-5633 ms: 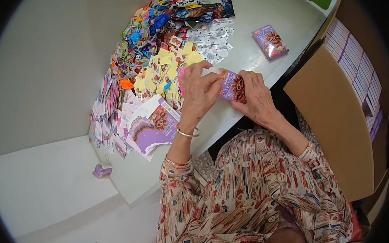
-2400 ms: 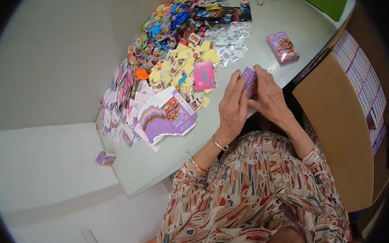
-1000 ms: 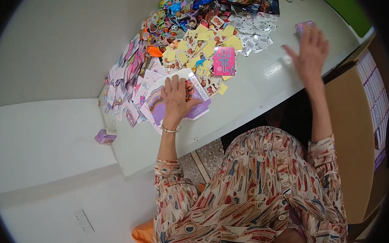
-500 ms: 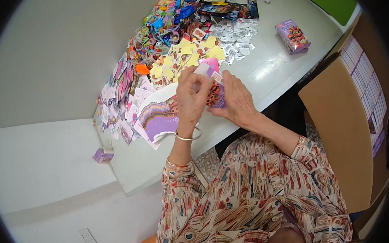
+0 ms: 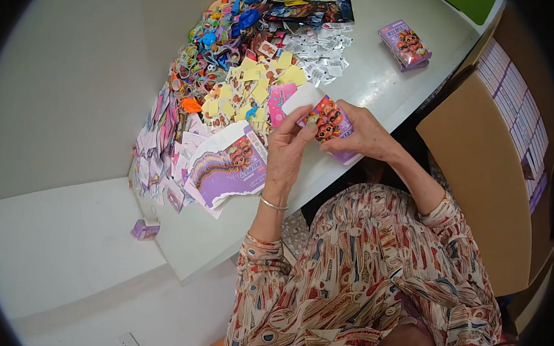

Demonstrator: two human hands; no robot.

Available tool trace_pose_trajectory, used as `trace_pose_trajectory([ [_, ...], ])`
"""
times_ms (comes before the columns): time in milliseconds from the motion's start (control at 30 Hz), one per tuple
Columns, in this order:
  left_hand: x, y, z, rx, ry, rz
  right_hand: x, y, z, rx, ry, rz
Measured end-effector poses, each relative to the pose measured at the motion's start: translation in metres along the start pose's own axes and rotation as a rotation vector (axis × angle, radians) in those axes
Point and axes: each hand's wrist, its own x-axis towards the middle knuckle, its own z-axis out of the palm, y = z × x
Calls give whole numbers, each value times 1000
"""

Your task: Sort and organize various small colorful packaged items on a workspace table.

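Between my two hands is a small purple printed carton (image 5: 332,120) with bright cartoon characters on its front. My left hand (image 5: 284,151) pinches its upper left side, next to a raised white flap (image 5: 302,101). From the right, my right hand (image 5: 371,133) wraps round the carton, thumb across its front. The inside of the carton does not show. Just left of the flap lie a pink card (image 5: 280,101) and a small blue toy (image 5: 251,112). Below them is a stack of flat purple printed sheets (image 5: 238,178) with torn-looking edges.
Piles of yellow-backed cards (image 5: 247,85), white packets (image 5: 319,52), mixed small toys (image 5: 218,39) and pink-white slips (image 5: 158,147) line the wall side. Purple cartons (image 5: 405,44) lie at the far right. A cardboard box (image 5: 479,179) full of cartons stands right of the table.
The carton has turned so its printed front faces up, and its white flap now sticks out. My left hand has shifted to its side. The view has moved slightly.
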Motion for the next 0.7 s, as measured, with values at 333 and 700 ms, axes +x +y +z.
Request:
trace_pose_trajectory([
  [333,16,28,-5,414,-496,-28,-9,3,-18,158,-236,69],
  [700,2,13,-4,757,-520,95,-11,7,-21,182,-290,61],
])
